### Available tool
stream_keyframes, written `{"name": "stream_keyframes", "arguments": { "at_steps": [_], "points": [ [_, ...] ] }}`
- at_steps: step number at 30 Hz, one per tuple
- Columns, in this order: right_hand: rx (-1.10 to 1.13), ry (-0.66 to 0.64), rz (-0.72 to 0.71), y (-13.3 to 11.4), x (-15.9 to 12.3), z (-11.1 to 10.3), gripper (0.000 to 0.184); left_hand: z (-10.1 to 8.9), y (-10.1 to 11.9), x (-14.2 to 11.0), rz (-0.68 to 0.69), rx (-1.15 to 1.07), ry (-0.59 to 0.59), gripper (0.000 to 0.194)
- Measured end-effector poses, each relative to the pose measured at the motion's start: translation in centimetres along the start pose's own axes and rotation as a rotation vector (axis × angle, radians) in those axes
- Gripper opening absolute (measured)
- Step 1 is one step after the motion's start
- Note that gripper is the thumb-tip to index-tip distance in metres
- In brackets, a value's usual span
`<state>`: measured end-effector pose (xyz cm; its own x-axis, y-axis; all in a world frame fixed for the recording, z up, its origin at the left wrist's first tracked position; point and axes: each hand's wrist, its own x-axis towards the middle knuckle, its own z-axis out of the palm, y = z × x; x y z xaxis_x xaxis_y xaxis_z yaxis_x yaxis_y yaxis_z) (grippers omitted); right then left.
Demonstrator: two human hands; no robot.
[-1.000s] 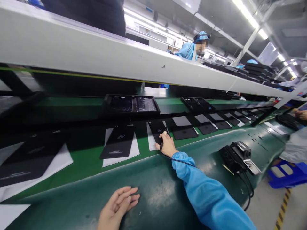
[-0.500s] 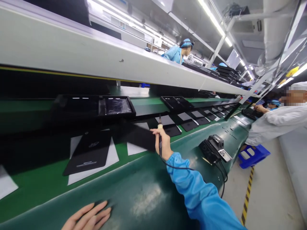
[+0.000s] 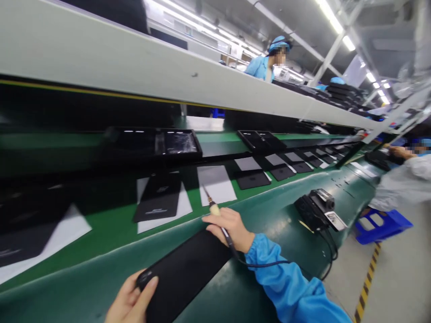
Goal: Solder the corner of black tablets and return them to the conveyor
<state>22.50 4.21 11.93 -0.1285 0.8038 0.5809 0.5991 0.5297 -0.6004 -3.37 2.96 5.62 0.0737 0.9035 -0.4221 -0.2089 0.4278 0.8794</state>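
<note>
My left hand (image 3: 133, 298) grips one end of a flat black tablet (image 3: 188, 273), its thumb on top near the camera corner. The tablet is held slantwise over the near green bench. A soldering iron (image 3: 213, 208) with a pale collar and thin metal tip is closed in my right hand (image 3: 230, 229), tip pointing away and up-left. The same hand is at the tablet's far end; whether its fingers also pinch the tablet is hidden. Just beyond the iron's tip lies a white sheet (image 3: 220, 186) with nothing on it.
Along the green belt (image 3: 111, 242) lie several black tablets (image 3: 160, 195) on white sheets. Black trays (image 3: 180, 142) stand behind, under a long white beam (image 3: 134, 67). At right are a black soldering station (image 3: 313, 211), a blue stool (image 3: 384, 224) and a co-worker's pale sleeve (image 3: 397, 179).
The tablet has come off its white sheet towards me, beside my right hand. My left hand, earlier resting on the bench, now grips its near end. The view has shifted left.
</note>
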Motion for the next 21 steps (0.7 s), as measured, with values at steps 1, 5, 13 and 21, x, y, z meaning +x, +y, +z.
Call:
{"name": "stream_keyframes", "arguments": {
  "at_steps": [1,5,13,21],
  "points": [
    [0.033,0.002,-0.002,-0.4,-0.3,-0.2,0.021,0.3,0.2,-0.4,-0.015,-0.032,-0.013,0.061],
    [0.326,0.038,0.158,-1.9,-2.2,0.1,0.031,0.9,0.4,-1.7,0.000,-0.124,-0.090,0.052],
    [0.405,0.089,0.257,-3.1,-5.3,1.7,0.017,1.0,-0.4,-2.4,0.043,-0.190,-0.160,0.040],
    [0.322,-0.142,0.045,-5.1,-4.9,2.4,0.021,1.1,-0.5,-2.7,0.069,-0.207,-0.168,0.035]
  ]
}}
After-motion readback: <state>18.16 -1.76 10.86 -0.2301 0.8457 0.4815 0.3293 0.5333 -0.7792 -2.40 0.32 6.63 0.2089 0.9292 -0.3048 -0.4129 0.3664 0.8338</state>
